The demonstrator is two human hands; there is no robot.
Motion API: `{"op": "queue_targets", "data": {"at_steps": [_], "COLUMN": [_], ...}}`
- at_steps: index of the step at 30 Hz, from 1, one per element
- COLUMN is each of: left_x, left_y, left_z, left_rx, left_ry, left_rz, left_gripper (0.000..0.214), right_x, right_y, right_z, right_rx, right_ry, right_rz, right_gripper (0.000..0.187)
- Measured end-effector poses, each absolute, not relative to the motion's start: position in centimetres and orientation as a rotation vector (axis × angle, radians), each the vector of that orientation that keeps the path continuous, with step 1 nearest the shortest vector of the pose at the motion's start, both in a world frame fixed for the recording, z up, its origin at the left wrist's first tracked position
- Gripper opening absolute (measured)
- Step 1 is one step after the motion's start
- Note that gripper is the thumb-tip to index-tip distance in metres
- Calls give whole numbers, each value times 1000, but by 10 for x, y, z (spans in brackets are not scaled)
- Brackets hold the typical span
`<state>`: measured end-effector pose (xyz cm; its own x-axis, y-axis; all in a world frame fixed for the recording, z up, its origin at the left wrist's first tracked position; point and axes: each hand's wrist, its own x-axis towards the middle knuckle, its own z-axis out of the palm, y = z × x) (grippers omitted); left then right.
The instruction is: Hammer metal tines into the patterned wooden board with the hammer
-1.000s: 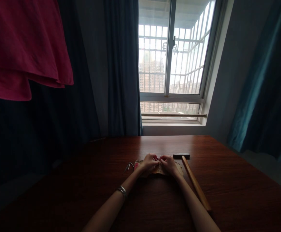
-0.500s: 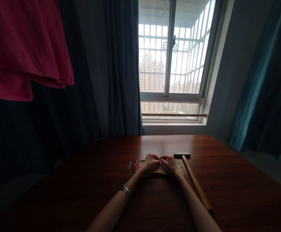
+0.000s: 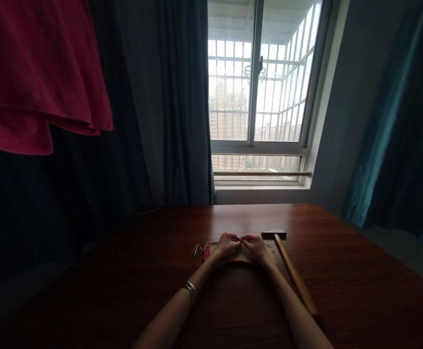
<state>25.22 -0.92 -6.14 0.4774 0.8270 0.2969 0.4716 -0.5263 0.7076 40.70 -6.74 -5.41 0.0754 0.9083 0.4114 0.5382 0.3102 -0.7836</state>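
My left hand (image 3: 228,244) and my right hand (image 3: 254,244) meet fingertip to fingertip above a flat beige piece (image 3: 242,255) that is dotted with small holes and has a red part at its left end. Both hands are closed in a pinch. Between the fingertips shows something small and pale, too small to name. My wrists lie over parts of the beige piece and hide them. Just left of it lie several thin metal rods (image 3: 195,250). A hammer (image 3: 295,275) with a dark head and a long wooden handle rests beside my right forearm.
The brown wooden table (image 3: 153,300) reaches to the wall under a barred window (image 3: 251,140). A pink cloth (image 3: 44,77) hangs at the upper left. Dark blue curtains (image 3: 185,106) flank the window. A silver bracelet (image 3: 190,289) is on my left wrist.
Both hands keep their pinch at nearly the same place. The view has shifted very slightly; the beige piece, rods and hammer stay where they were.
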Motion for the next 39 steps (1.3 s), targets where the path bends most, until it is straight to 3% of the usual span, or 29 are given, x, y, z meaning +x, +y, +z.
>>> {"op": "queue_targets", "data": {"at_steps": [5,11,15,19,25,31,39], "left_x": [253,252,252,251,252,253,252], "left_y": [-10,-15,-20,-22,-21,-17,-17], "left_z": [-61,-57,-53,-51,-53,-58,-57], "left_rx": [2156,2143,2158,2167,2169,2182,2183], "left_ry": [1057,1067,1090,1094,1079,1111,1110], "left_rz": [861,862,848,845,859,843,846], "left_gripper": [26,25,25,25,25,24,24], "right_x": [408,441,474,494,496,496,484], "right_y": [-68,-80,-100,-113,-118,-122,-112], "right_z": [-48,-29,-26,-26,-27,-27,-9], "right_rx": [-1425,-1677,-2187,-2502,-2443,-2329,-1759], "right_ry": [-1599,-1446,-1230,-1157,-1261,-1198,-992], "right_rz": [441,268,86,213,354,384,574], "right_gripper": [22,37,42,51,31,23,22]}}
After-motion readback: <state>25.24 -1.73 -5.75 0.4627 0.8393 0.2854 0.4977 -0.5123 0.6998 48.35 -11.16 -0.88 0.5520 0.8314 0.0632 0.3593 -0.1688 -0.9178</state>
